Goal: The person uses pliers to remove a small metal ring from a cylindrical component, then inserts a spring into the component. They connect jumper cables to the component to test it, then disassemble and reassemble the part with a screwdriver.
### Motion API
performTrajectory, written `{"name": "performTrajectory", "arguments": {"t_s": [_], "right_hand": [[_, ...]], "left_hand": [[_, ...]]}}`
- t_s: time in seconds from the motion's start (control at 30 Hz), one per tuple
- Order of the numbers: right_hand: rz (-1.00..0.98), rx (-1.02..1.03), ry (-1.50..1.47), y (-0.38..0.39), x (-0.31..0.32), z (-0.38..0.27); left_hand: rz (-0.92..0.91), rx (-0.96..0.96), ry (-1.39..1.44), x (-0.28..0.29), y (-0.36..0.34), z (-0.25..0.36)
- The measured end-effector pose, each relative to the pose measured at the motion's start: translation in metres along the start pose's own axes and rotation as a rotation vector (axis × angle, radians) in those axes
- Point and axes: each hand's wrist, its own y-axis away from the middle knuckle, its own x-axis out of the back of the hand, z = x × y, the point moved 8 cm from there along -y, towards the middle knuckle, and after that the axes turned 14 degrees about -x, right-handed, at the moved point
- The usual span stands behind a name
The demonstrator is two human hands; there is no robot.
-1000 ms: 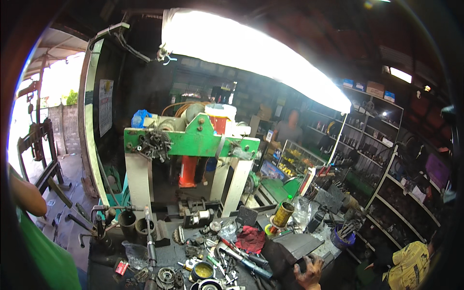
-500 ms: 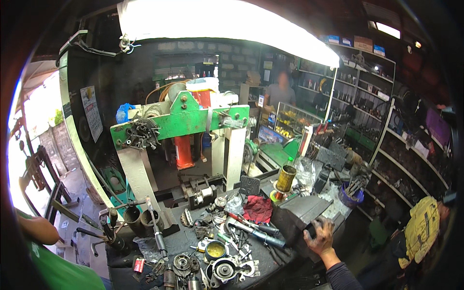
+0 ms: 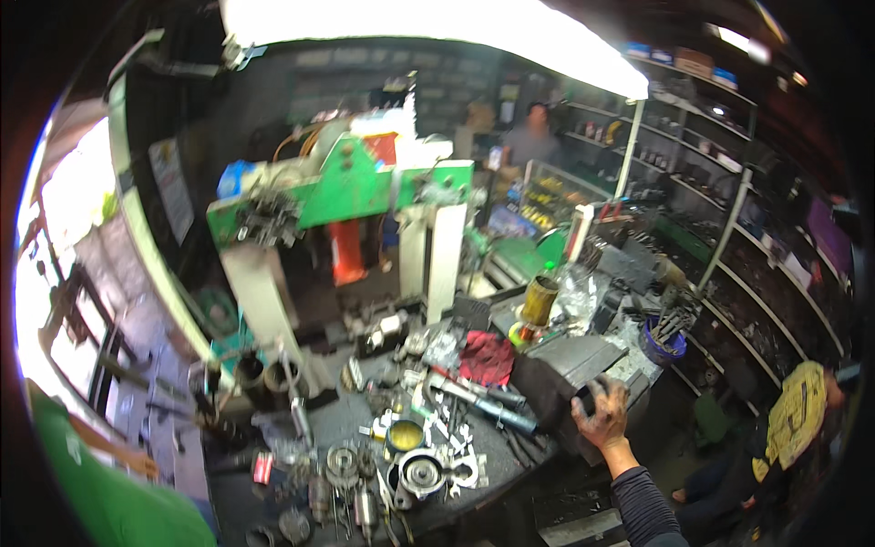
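Observation:
My right hand [image 3: 603,417] reaches in from the lower right in a dark sleeve, its fingers soiled and curled. Between thumb and fingers sits something dark that I cannot make out. The hand is at a dark grey box-like block [image 3: 540,387] on the right end of the workbench. My left hand is out of view. Left of the block lie a blue-grey tubular tool [image 3: 497,416], a red cloth [image 3: 486,357] and several wrenches. Nearer the front are a round metal housing [image 3: 423,474] and a small cup of yellowish grease [image 3: 405,437].
A green press frame [image 3: 314,202] stands behind the bench. A tall yellowish can [image 3: 540,301] and a purple basin of metal parts [image 3: 663,343] are at the right. A person in green [image 3: 118,483] is close on the left, one in yellow [image 3: 795,415] at the right, another [image 3: 531,141] behind.
The whole view has shifted and blurred a little. My right hand stays curled by the dark block. At the left, the person in green has lowered an arm, and their hand now shows.

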Motion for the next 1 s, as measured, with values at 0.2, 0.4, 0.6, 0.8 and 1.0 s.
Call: {"name": "performTrajectory", "arguments": {"t_s": [0.2,0.4,0.6,0.8,1.0], "right_hand": [[-0.006,-0.034,0.297,0.008,-0.015,0.021],[-0.005,0.083,0.181,0.004,-0.014,0.012],[-0.028,0.078,0.146,0.0,-0.016,0.012],[-0.057,0.051,0.175,0.002,-0.016,0.013],[-0.031,0.069,0.123,0.002,-0.011,0.006]], "left_hand": [[0.301,-0.125,-0.062,-0.005,0.006,-0.033],[0.435,0.202,0.13,-0.003,0.013,-0.067],[0.448,0.154,0.041,0.0,-0.013,-0.054],[0.358,-0.068,0.074,-0.038,-0.125,-0.028],[0.178,-0.12,-0.289,-0.076,-0.227,-0.009]]}}
